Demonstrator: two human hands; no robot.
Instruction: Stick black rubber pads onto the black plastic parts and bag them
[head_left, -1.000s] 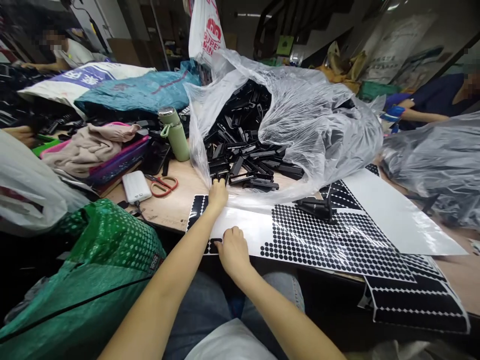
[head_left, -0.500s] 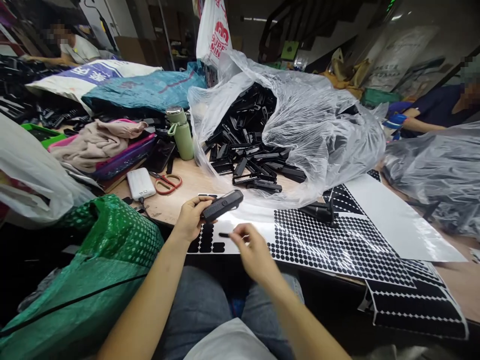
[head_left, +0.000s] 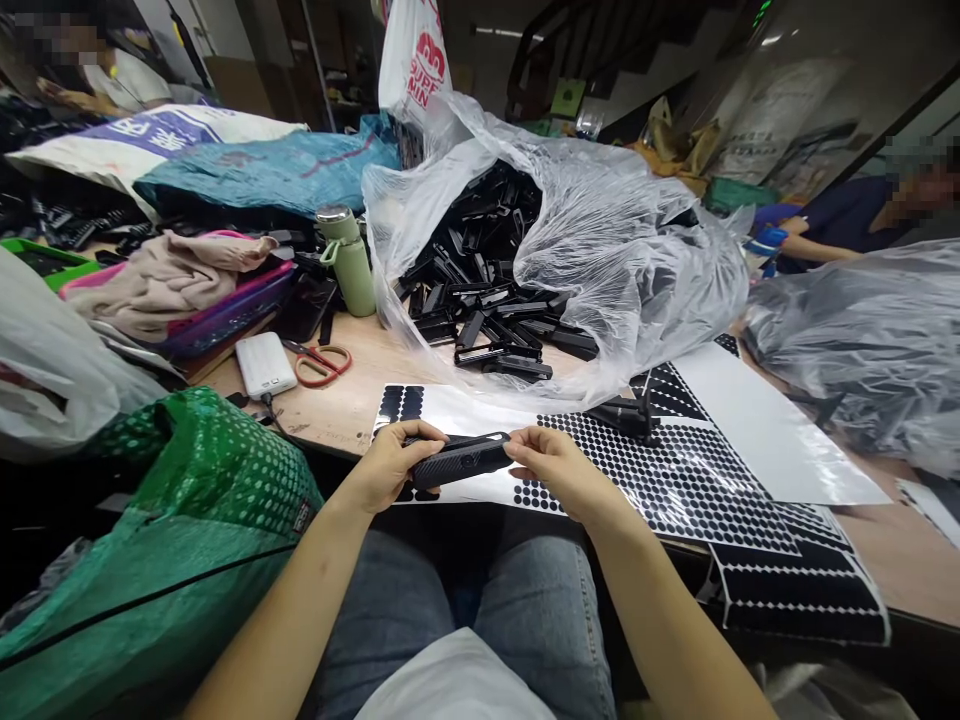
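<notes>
A long black plastic case (head_left: pixel 466 462) with a ribbed face and a round button is held level above the table's front edge. My left hand (head_left: pixel 394 462) is closed on its left end, thumb on top. My right hand (head_left: pixel 551 465) pinches at the case's right end, fingertips pressed together there. The small black oblong sticker from the earlier view is hidden or cannot be made out at those fingertips. Beneath the hands lies a white backing sheet (head_left: pixel 450 400) with black oblong stickers (head_left: pixel 401 402). To the right is a sheet of round black stickers (head_left: pixel 660 480).
An open clear plastic bag (head_left: pixel 622 250) spills many black plastic parts (head_left: pixel 502 335). Scissors (head_left: pixel 322 366), a white power bank (head_left: pixel 265 366) and a green flask (head_left: pixel 349 265) stand left. A green woven bag (head_left: pixel 202 520) fills the lower left. People sit at both far sides.
My right hand has moved up and right to the case's right end. The case has come down and turned more level. The view has shifted slightly.
</notes>
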